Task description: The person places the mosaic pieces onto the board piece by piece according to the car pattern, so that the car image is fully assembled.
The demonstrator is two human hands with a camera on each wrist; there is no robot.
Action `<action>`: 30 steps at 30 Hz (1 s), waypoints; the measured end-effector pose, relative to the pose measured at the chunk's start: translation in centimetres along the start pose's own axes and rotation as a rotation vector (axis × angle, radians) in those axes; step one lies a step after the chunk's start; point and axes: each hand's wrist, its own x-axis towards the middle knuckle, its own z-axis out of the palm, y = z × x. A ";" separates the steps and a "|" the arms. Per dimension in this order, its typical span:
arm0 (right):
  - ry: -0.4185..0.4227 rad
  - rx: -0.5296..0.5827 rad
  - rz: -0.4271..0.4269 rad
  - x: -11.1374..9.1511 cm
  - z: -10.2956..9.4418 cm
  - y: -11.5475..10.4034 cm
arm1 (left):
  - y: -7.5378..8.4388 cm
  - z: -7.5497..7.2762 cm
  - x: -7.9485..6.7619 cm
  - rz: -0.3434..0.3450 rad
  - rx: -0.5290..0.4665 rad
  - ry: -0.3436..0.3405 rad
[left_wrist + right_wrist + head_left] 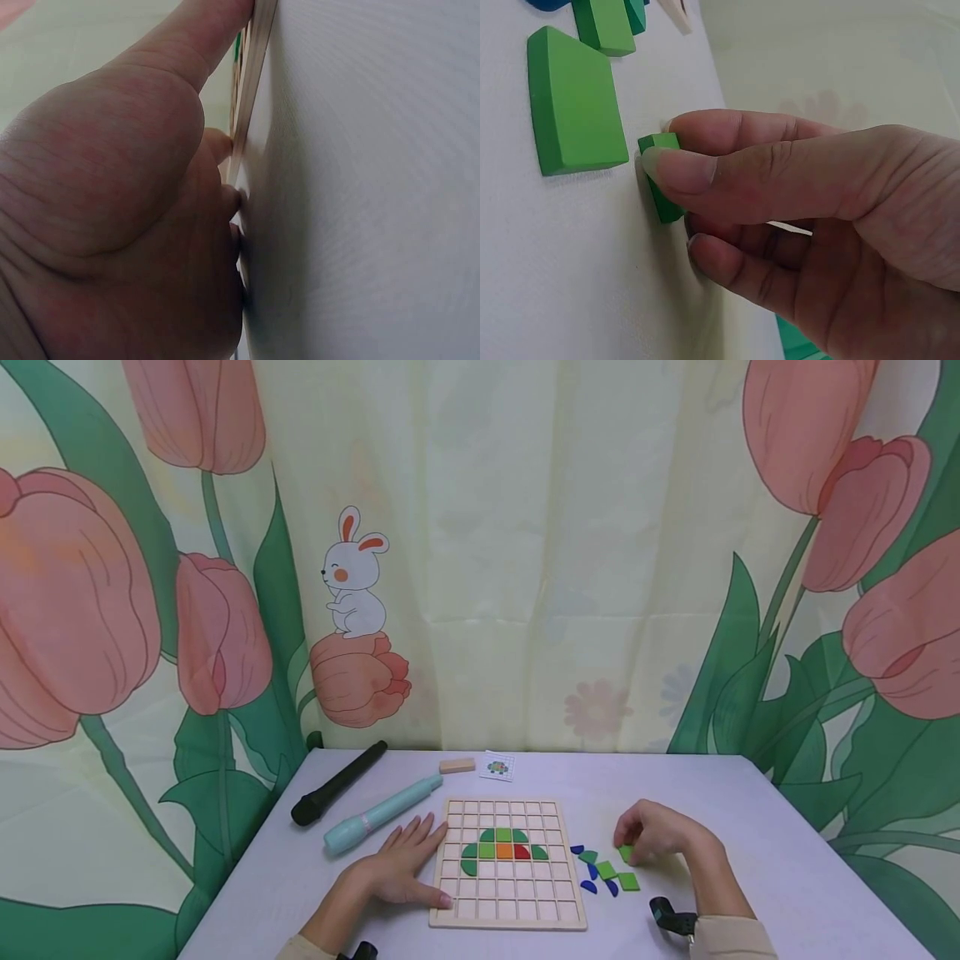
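A wooden grid board [517,923] lies on the table with green, orange and red blocks set in its middle cells. My left hand [399,866] rests flat at the board's left edge, fingers spread, thumb on the lower left of the frame. In the left wrist view that thumb [184,45] reaches along the board's side. To the right of the board, my right hand [660,831] pinches a light green block [660,206] between thumb and fingers, low over the table. Nearby lie loose light green squares [628,882] and blue half-rounds [588,887].
Behind my left hand lie a pale turquoise tube [382,814] and a black microphone-shaped object [341,783]. A small wooden block [457,766] and a card with a coloured grid picture [497,767] sit beyond the board. A printed curtain [540,610] hangs at the table's far edge.
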 end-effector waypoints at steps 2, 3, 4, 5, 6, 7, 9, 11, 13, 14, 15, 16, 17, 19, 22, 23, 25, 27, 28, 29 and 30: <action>-0.001 -0.004 -0.011 0.1 0.1 0.0 | 0.0 0.0 0.0 -0.013 -0.004 -0.007; 0.001 -0.005 -0.017 0.2 0.1 0.0 | 0.0 -0.1 0.0 -0.019 -0.005 -0.010; 0.004 -0.003 -0.025 0.3 0.2 0.0 | 0.1 -0.1 0.0 -0.025 -0.007 -0.013; 0.011 -0.003 -0.027 0.4 0.3 0.0 | 0.1 -0.1 0.0 -0.028 -0.007 -0.014; 0.018 0.003 -0.031 0.4 0.4 0.0 | 0.1 -0.1 0.0 -0.031 -0.009 -0.015; 0.023 0.011 -0.037 0.4 0.5 0.0 | 0.1 -0.1 0.0 -0.033 -0.007 -0.015; 0.033 0.031 -0.049 0.5 0.6 0.0 | 0.1 -0.1 -0.1 -0.030 -0.004 -0.013; 0.036 0.048 -0.064 0.5 0.6 0.0 | 0.1 -0.2 -0.1 -0.026 -0.007 -0.012; 0.037 0.064 -0.074 0.5 0.5 0.0 | 0.1 -0.2 -0.1 -0.021 -0.008 -0.010; 0.042 0.069 -0.081 0.5 0.5 -0.1 | 0.0 -0.2 -0.1 -0.019 -0.009 -0.009; 0.046 0.071 -0.092 0.5 0.4 -0.1 | 0.0 -0.2 -0.1 -0.017 -0.009 -0.008; 0.050 0.073 -0.106 0.6 0.4 -0.2 | 0.0 -0.2 -0.1 -0.016 -0.009 -0.008; 0.055 0.079 -0.112 0.7 0.4 -0.2 | 0.0 -0.2 -0.1 -0.015 -0.007 -0.006; 0.066 0.090 -0.145 0.9 0.3 -0.4 | -0.1 -0.2 -0.1 -0.014 -0.005 -0.005; 0.090 0.123 -0.193 1.4 0.4 -0.8 | -0.1 -0.1 0.0 -0.008 -0.002 -0.003; 0.101 0.136 -0.207 1.5 0.5 -0.9 | -0.1 -0.1 0.0 -0.006 -0.003 -0.003; 0.125 0.161 -0.235 1.8 0.6 -1.3 | 0.0 -0.1 -0.1 -0.002 -0.002 -0.001; 0.149 0.174 -0.259 2.0 0.7 -1.8 | 0.1 -0.2 -0.1 0.000 -0.003 -0.001; 0.160 0.176 -0.268 2.1 0.8 -2.0 | 0.2 -0.2 -0.1 -0.001 -0.004 -0.001; 0.167 0.178 -0.274 2.1 0.9 -2.3 | 0.2 -0.2 -0.2 -0.003 -0.005 -0.002; 0.174 0.179 -0.278 2.2 1.0 -2.5 | 0.3 -0.3 -0.2 -0.002 -0.004 -0.001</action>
